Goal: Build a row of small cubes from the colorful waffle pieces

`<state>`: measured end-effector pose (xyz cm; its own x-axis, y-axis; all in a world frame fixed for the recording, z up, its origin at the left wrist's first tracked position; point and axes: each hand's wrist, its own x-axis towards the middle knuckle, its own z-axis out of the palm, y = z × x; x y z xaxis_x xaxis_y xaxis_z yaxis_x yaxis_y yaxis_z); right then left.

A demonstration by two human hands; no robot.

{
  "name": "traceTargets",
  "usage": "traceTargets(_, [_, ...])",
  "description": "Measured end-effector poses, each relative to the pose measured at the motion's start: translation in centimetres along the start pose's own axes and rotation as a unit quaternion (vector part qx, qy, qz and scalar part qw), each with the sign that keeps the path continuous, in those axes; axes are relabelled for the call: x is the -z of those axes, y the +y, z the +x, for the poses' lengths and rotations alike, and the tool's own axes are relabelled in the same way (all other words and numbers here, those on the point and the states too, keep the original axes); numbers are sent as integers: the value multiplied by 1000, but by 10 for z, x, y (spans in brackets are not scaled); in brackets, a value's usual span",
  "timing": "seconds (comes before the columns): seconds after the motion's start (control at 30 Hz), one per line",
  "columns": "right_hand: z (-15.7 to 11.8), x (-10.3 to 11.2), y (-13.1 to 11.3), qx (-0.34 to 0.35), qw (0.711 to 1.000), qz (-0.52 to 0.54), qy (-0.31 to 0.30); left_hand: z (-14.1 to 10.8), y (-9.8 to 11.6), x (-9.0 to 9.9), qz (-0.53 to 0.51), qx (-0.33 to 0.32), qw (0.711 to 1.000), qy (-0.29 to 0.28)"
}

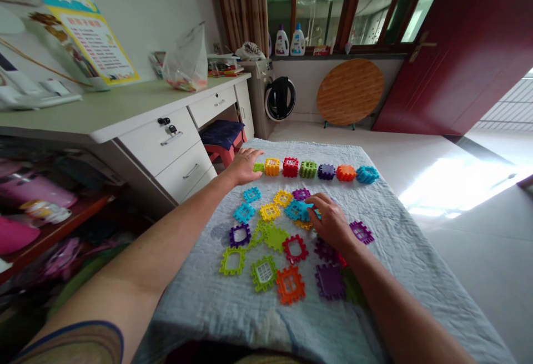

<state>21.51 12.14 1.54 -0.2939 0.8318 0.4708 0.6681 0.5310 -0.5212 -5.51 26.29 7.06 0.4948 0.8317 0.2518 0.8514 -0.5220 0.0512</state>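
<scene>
My left hand [245,166] is at the left end of a row of coloured blocks, beside a small green piece [258,167] that it partly covers. The row continues with a yellow block [272,166], a red block [290,167], a green block [308,169] and several more. Nearer the middle, my right hand [331,220] has its fingers on a light blue piece [296,210]. Flat notched pieces lie around it, among them a red frame [295,249], an orange piece [290,285] and a purple panel [330,282].
A light blue cloth [403,281] covers the table. To the left stands a white desk [166,136] bearing a plastic bag [187,64]. Behind are a stool [222,134], a washing machine [259,97] and a round wooden tabletop [350,91].
</scene>
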Motion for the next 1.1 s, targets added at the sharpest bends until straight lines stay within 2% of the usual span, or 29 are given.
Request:
traceTargets(0.07, [0, 1, 0, 1, 1000, -12, -5, -24, 21, 10, -37, -6, 999, 28])
traceTargets(0.2, [0, 1, 2, 5, 999, -35, -9, -72, 58, 19, -119, -32, 992, -30])
traceTargets(0.33, [0, -1, 4, 14, 999, -50, -11, -103, 80, 5, -107, -37, 993, -47])
traceTargets(0.5, [0, -3, 5, 10, 998, -56, -15, -112, 94, -21, -87, -18, 994, -59])
traceTargets(0.63, [0, -4, 7, 11, 998, -52, -14, -111, 99, -27, -90, 9, 995, -45])
traceTargets(0.77, [-1, -5, 7, 16, 998, -52, -15, -110, 94, -28, -156, 42, 987, -6])
traceTargets(0.83, [-1, -5, 7, 19, 998, -53, -17, -110, 89, -29, -221, 83, 971, 36])
traceTargets(0.9, [-1, -5, 6, 20, 998, -54, -17, -110, 82, -32, -306, 121, 940, 86])
traceTargets(0.97, [-1, -5, 6, 21, 998, -55, -16, -109, 76, -36, -385, 140, 906, 108])
traceTargets(1.03, [-1, -5, 5, 23, 998, -54, -15, -108, 72, -39, -433, 142, 886, 90])
traceTargets(1.1, [-1, -5, 6, 24, 998, -52, -14, -108, 71, -41, -445, 137, 883, 54])
